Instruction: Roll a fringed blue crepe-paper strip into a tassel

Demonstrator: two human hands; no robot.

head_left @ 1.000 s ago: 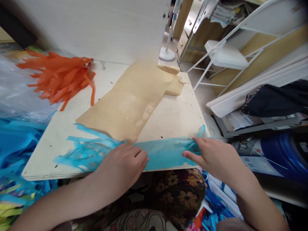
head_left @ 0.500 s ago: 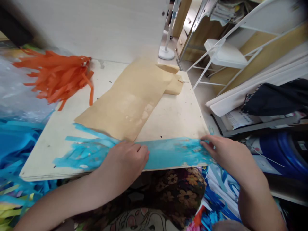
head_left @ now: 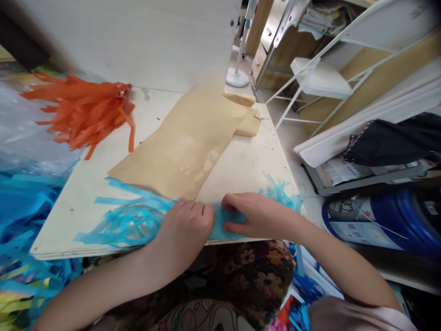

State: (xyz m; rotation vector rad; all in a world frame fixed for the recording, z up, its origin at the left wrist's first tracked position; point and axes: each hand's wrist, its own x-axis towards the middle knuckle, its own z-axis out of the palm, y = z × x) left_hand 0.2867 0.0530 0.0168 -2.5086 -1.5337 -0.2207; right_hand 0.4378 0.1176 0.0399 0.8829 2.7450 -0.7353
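Along the front edge of the board (head_left: 241, 170) lies a light-blue tissue paper (head_left: 134, 225) with cut fringe at both ends. My left hand (head_left: 191, 218), its fingers curled, presses down on the middle of the paper. Close beside it, my right hand (head_left: 246, 211) is over the same band, with thumb and fingers spread in a C shape around its width. Both hands hide much of the plain middle part. A brown paper sheet (head_left: 172, 147) lies just behind, its near corner reaching my left hand. The right-hand fringe (head_left: 279, 195) spreads loosely near the board's right edge.
An orange fringed tassel (head_left: 86, 110) lies at the back left. Darker blue fringed paper (head_left: 31, 197) is heaped left of the board. A white folding chair (head_left: 320, 78) stands at the far right, and a blue drum (head_left: 396, 220) is near my right arm.
My right hand has left the paper's right end and moved left, beside my left hand. The right fringe now spreads out and up. My left hand stays in about the same place.
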